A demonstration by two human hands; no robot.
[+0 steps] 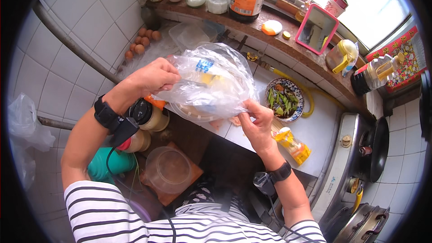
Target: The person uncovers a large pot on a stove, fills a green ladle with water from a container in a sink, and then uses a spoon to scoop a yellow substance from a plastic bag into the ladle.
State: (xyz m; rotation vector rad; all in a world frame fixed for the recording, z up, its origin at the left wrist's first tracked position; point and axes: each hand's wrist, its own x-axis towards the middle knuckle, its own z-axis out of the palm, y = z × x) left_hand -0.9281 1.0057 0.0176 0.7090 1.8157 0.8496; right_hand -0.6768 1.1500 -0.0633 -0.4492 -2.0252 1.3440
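A clear plastic bag [222, 96] with blue printing is stretched between my two hands, over a round clear container [190, 113] on the white tiled counter. My left hand [153, 77] pinches the bag's left edge, fingers closed. On the right side, my right hand [258, 121] grips the bag's lower edge between thumb and fingers. Something yellow shows through the film; what it is cannot be told. To the right of the bag stands a patterned bowl [301, 91] of green vegetables in dark sauce. A yellow food packet [293, 146] lies just beyond my right hand.
Brown eggs [144, 41] lie at the back left. Jars, bottles and a pink-framed mirror [317, 29] line the window ledge. A gas stove [337, 162] with a black pan [379, 150] stands at right. Lower left are lidded jars [153, 116] and an empty clear tub [168, 168].
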